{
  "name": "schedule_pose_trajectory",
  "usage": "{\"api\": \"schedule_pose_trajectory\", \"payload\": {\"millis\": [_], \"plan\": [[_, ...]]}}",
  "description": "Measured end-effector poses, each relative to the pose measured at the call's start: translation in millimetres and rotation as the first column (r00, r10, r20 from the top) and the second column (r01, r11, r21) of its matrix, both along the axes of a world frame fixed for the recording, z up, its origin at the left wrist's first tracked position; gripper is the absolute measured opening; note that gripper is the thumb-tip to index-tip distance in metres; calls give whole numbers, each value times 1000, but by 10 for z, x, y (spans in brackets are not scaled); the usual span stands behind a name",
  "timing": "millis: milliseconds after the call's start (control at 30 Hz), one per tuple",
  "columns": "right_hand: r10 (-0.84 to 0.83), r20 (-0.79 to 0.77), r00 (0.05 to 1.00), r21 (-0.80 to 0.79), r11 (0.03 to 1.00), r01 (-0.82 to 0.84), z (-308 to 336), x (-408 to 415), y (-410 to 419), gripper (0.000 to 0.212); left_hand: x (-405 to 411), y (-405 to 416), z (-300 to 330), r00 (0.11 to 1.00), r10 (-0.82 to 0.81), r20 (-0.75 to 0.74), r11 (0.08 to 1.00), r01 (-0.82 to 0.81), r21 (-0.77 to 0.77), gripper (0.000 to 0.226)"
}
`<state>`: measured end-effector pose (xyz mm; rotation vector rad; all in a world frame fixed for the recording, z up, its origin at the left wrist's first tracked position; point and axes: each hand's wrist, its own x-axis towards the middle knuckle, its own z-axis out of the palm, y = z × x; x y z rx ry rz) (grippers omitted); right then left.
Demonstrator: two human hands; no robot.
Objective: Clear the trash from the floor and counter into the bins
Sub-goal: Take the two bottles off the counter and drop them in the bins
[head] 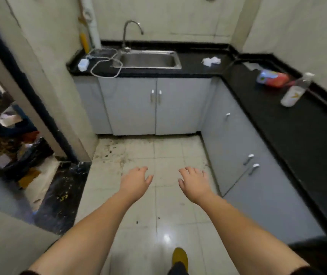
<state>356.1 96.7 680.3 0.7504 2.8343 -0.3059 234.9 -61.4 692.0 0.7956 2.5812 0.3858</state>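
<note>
Both hands reach forward over the tiled floor (168, 195), palms down, holding nothing. The left hand (136, 182) has its fingers (141, 169) loosely spread and slightly curled, thumb out toward the other hand; the right hand (195, 184) mirrors it, fingers (190, 170) relaxed and parted, touching nothing. The two hands stay apart, with a strip of bare tile between the thumbs. Just beyond the left fingertips, toward the base of the cabinets, dark specks and grime (111, 150) are scattered across the tiles. Beside the right fingers stand the grey cabinet doors (244, 155) of the side run. Well beyond both sets of fingertips, up on the black counter (196, 66), a crumpled white tissue (210, 60) lies to the right of the steel sink (148, 60), whose tap (131, 32) arches over it. To the left of the sink a white cable (107, 66) loops by a small white adapter (83, 64). Far off to the right of the right fingers, on the side stretch of counter, a red and blue packet (273, 78) lies flat, and just beside it a clear plastic bottle (295, 91) stands up, its image slanted. Far to the left of the left fingers, through a doorway, a dark bag and mixed clutter (19, 155) sit in a blurred heap. Behind the hands, a yellow shoe (179, 257) rests on the tile.
</note>
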Motion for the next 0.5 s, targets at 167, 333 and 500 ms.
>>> {"api": "schedule_pose_trajectory", "payload": {"millis": [167, 333, 500], "plan": [[-248, -40, 968, 42, 967, 250, 225, 739, 1075, 40, 400, 1278, 204, 973, -230, -32, 972, 231, 38, 49], [-375, -41, 926, 89, 922, 378, 393, 1309, 2179, 40, 730, 2645, 239, 936, -350, -26, 933, 351, 78, 48], [-421, -49, 906, 95, 901, 424, 564, 1600, 3154, 41, 1005, 3759, 296, 908, -418, -32, 902, 419, 109, 49]]}}
